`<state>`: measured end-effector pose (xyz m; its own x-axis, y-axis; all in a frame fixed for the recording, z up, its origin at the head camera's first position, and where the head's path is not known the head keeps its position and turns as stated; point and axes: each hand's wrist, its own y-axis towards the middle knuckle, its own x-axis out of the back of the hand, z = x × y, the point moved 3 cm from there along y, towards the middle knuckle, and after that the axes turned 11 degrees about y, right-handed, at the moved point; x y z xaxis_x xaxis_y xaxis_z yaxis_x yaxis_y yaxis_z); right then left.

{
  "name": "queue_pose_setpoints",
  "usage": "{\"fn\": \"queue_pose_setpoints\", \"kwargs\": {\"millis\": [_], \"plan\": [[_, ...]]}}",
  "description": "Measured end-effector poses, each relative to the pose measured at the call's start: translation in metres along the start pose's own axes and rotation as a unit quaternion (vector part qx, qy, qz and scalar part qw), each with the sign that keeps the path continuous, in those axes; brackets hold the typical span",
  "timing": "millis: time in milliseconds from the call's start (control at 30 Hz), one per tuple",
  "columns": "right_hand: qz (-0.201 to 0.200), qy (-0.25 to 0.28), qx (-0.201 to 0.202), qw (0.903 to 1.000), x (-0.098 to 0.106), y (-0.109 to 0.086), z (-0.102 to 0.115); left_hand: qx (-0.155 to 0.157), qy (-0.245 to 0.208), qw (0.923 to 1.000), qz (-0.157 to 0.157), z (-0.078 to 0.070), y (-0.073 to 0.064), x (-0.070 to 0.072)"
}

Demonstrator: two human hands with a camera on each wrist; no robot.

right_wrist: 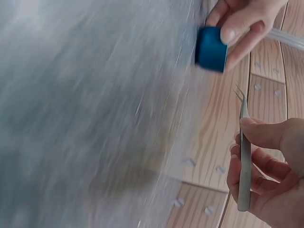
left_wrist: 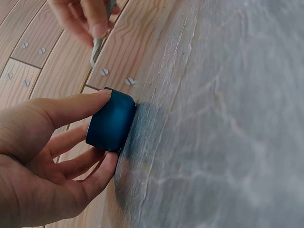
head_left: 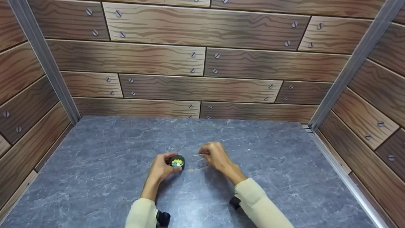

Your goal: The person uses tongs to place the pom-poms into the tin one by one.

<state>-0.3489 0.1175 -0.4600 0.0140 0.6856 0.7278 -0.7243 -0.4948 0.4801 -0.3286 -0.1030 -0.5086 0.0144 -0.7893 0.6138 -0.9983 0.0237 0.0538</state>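
My left hand (head_left: 161, 167) grips a small dark blue cup (left_wrist: 113, 121) between thumb and fingers, its base at the tabletop. Inside the cup, small yellow, white and turquoise balls (head_left: 177, 162) show in the head view. To its right, my right hand (head_left: 216, 155) pinches a pair of metal tweezers (right_wrist: 245, 161) between thumb and fingers. The bent tips of the tweezers point toward the cup, slightly apart, with nothing between them. A gap of bare tabletop lies between the tips and the cup.
The grey marbled tabletop (head_left: 110, 177) spreads around both hands. Wood-patterned walls (head_left: 202, 60) enclose it at the back and both sides, with metal posts (head_left: 47, 63) at the corners. Dark wrist devices (head_left: 163, 218) sit at the sleeves.
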Motion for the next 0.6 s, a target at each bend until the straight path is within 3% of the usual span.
{"fn": "queue_pose_setpoints", "kwargs": {"millis": [133, 600], "plan": [[-0.01, -0.016, -0.014, 0.9997, 0.013, -0.011, -0.013, -0.001, -0.007, 1.0, 0.005, 0.0, -0.001, 0.0], [-0.034, -0.062, -0.134, 0.9884, 0.046, -0.05, -0.052, 0.005, -0.009, 0.9999, 0.003, 0.001, -0.001, 0.0]]}}
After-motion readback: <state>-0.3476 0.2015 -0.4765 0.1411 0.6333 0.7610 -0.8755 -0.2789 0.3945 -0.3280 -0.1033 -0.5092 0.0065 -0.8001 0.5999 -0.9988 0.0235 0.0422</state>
